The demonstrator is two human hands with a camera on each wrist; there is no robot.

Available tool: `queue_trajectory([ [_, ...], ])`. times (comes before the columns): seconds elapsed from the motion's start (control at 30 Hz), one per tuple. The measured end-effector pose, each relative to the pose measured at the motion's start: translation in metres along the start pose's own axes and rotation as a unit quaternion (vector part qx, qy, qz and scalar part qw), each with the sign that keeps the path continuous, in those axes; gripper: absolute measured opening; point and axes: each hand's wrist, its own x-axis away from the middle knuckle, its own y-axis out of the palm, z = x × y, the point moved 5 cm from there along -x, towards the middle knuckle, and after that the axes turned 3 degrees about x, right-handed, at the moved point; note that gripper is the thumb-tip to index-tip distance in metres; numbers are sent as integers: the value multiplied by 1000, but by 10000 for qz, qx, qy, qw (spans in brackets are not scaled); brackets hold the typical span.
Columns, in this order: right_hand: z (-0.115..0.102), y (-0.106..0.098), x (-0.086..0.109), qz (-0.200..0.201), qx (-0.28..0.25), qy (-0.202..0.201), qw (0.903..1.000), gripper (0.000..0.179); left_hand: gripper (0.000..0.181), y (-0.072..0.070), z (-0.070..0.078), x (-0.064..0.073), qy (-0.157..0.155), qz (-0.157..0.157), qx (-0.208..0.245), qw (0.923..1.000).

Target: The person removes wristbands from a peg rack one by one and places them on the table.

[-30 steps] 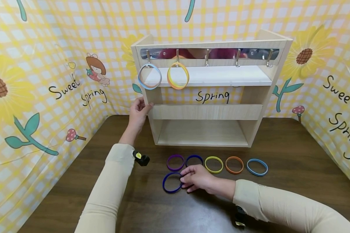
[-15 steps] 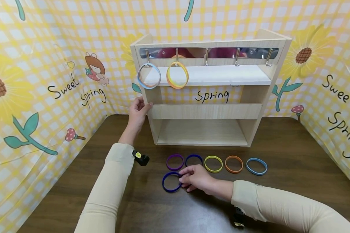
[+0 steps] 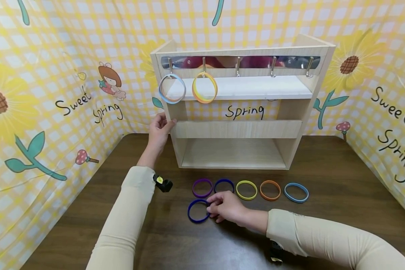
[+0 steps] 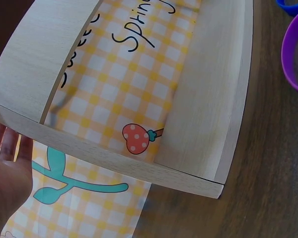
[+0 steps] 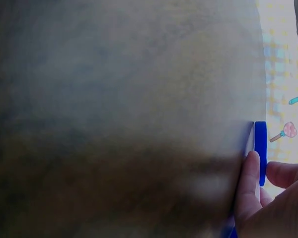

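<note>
My right hand (image 3: 227, 207) pinches the right side of a dark blue silicone wristband (image 3: 189, 215) between thumb and fingers, low at the tabletop. In the right wrist view the same blue wristband (image 5: 260, 153) shows edge-on between the thumb and a finger. My left hand (image 3: 159, 129) holds the left side panel of a pale wooden shelf (image 3: 237, 129), thumb at its front edge. The left wrist view has fingers (image 4: 9, 141) against that side panel. Light blue bands (image 3: 160, 90) hang on the leftmost hook, and yellow and orange bands (image 3: 216, 88) on the second.
Behind the held band lies a row of wristbands: purple (image 3: 193, 188), dark blue (image 3: 233, 184), yellow (image 3: 237, 191), orange (image 3: 261, 192) and light blue (image 3: 307, 197). A metal hook strip (image 3: 256, 62) spans the shelf's top front. Checked cloth (image 3: 128, 33) encloses the wooden table (image 3: 168, 247).
Both hands keep their places, the right still pinching the dark blue wristband and the left on the shelf. Only a slight shift of the head view shows.
</note>
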Motion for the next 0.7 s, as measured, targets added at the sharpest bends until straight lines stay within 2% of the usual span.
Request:
queue_trajectory([
  [0.43,1,-1,-1,-54,-40,-57,10000,27,29,-2,-1,0,-39,13,-17,10000],
  [0.7,-10,-7,1,2,-124,-251,9996,26,29,0,-1,0,-10,1,10,10000],
])
